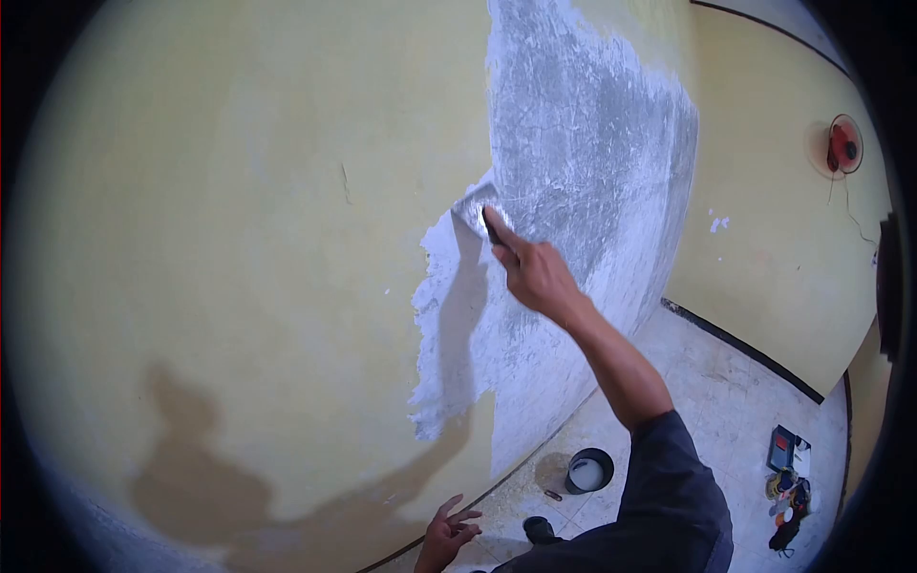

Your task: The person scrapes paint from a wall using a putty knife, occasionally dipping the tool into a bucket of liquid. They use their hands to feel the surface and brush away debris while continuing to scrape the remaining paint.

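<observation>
My right hand (540,275) grips the dark handle of a wide scraper (478,212), index finger stretched along it. The metal blade lies against the wall at the border between yellow paint (248,191) and a bared grey and white patch (583,143). Ragged paint edges run down the patch's left side. Low in the view, my left hand (451,535) hangs near the foot of the wall, its fingers apart and nothing in them.
On the tiled floor stands a dark bucket (590,472) with whitish liquid, a small reddish object (553,496) beside it. Assorted items (788,492) lie at the right. A red fan (844,145) hangs on the far wall. My shadow (201,468) falls across the yellow wall.
</observation>
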Tool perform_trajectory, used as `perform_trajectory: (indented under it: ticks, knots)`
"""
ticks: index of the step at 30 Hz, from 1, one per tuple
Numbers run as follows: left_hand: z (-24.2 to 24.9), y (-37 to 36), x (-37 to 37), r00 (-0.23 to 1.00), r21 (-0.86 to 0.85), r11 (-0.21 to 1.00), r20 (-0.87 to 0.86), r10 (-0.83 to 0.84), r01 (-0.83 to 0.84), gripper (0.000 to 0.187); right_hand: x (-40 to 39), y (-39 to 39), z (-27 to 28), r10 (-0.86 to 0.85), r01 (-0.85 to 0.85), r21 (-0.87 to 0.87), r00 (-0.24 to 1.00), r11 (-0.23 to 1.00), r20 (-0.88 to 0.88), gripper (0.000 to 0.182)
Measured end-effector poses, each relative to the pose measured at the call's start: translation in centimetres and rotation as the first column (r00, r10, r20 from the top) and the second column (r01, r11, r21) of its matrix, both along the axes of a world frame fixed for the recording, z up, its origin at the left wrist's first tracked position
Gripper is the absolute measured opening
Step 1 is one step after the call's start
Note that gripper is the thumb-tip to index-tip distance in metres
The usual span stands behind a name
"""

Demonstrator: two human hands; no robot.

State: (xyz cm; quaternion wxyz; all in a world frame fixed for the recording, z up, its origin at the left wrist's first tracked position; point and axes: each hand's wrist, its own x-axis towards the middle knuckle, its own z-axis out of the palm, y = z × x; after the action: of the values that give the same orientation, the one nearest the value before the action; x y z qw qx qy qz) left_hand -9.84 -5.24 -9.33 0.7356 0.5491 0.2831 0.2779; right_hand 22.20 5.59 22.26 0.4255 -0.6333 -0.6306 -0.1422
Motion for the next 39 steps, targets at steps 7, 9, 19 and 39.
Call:
perform_trajectory:
  ticks: [7, 9, 19, 39]
  knots:
    - [-0.8, 0.0, -0.4, 0.996, -0.027, 0.999, -0.074, 0.044, -0.046, 0.077, 0.8, -1.0, 0.5, -0.023, 0.029, -0.101, 0.998, 0.994, 0.058, 0.052]
    - [-0.5, 0.3, 0.2, 0.996, -0.015, 0.999, -0.074, 0.051, -0.052, 0.077, 1.2, -0.3, 1.6, -0.021, 0.027, -0.094, 0.998, 0.995, 0.065, 0.052]
    - [-0.3, 1.0, 4.3, 0.996, 0.077, 0.997, -0.08, -0.025, 0.032, 0.079, 1.7, -1.2, 3.7, -0.004, 0.01, -0.075, 0.996, 0.997, 0.085, 0.052]
    - [-0.5, -0.8, 6.8, 0.999, 0.066, 0.997, -0.032, 0.032, -0.03, 0.078, 2.8, 0.6, 5.3, 0.083, -0.09, 0.089, 0.993, 0.992, 0.088, 0.052]
